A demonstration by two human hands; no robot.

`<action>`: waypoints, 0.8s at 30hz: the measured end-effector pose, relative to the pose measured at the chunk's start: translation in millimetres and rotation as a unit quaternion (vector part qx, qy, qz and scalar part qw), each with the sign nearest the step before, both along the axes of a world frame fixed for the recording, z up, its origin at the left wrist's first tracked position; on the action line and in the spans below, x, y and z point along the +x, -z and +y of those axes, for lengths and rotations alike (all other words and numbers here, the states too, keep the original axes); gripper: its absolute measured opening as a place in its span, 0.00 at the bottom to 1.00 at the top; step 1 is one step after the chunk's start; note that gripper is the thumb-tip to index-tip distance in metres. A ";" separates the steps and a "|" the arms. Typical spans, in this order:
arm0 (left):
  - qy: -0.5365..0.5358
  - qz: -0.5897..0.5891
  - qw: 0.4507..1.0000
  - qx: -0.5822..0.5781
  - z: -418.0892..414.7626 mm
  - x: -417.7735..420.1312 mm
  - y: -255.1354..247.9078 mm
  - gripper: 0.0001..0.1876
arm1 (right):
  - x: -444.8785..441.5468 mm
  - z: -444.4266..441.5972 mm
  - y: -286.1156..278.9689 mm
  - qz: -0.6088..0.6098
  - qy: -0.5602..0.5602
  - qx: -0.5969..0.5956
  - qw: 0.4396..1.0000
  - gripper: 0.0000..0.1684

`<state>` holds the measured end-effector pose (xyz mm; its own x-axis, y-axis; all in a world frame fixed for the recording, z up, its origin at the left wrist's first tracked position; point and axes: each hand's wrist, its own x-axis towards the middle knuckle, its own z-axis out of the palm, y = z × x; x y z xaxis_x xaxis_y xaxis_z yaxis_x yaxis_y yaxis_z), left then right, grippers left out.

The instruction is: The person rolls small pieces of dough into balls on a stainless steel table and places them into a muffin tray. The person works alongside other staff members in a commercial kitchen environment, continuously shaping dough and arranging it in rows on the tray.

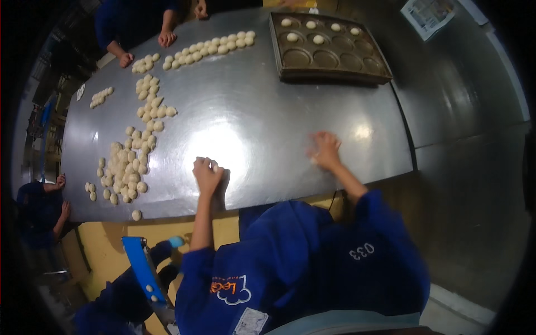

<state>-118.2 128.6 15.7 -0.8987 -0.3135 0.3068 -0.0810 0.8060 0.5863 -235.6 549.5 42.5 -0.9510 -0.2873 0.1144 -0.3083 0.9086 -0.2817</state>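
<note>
My left hand [207, 175] is at the steel table's near side with its fingers curled. A small pale spot shows by its fingers; whether this is dough cannot be told. Farther right, my right hand [326, 148] is blurred over the table [251, 113], its fingers bent, with another pale spot below them. A heap of dough balls [125, 165] lies to the left of my left hand. Beyond my hands, more dough balls [209, 48] form a double row. Up at the right, a dark metal baking tray [335, 77] with round wells holds several dough balls [318, 39].
Co-workers' hands [167, 38] rest at the table's far edge, and another person's hands [61, 181] are at its left end. A blue conveyor belt [140, 259] carries dough pieces at the lower left. A steel surface [465, 155] lies to the right.
</note>
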 end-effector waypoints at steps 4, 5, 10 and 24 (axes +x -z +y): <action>-0.029 -0.010 1.000 0.007 96.8 -42.8 -27.6 0.23 | -44.4 -22.6 19.1 0.042 0.016 -0.129 0.991 0.32; 0.037 -0.059 0.997 0.032 109.0 -28.7 -19.4 0.25 | -30.6 -34.6 25.5 0.006 -0.058 -0.175 0.983 0.32; 0.185 -0.022 0.982 0.010 50.8 57.1 -8.5 0.07 | 56.0 42.7 28.5 -0.088 -0.218 -0.256 0.938 0.10; 0.201 -0.031 0.979 0.011 50.5 -8.1 -22.6 0.09 | 17.9 72.0 22.7 -0.050 -0.115 -0.114 0.986 0.32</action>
<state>-126.3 179.2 38.3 -0.9673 0.0638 0.2453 0.2049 0.7668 0.6083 -217.7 621.5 19.8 -0.8738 -0.4737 0.1102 -0.4589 0.7280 -0.5093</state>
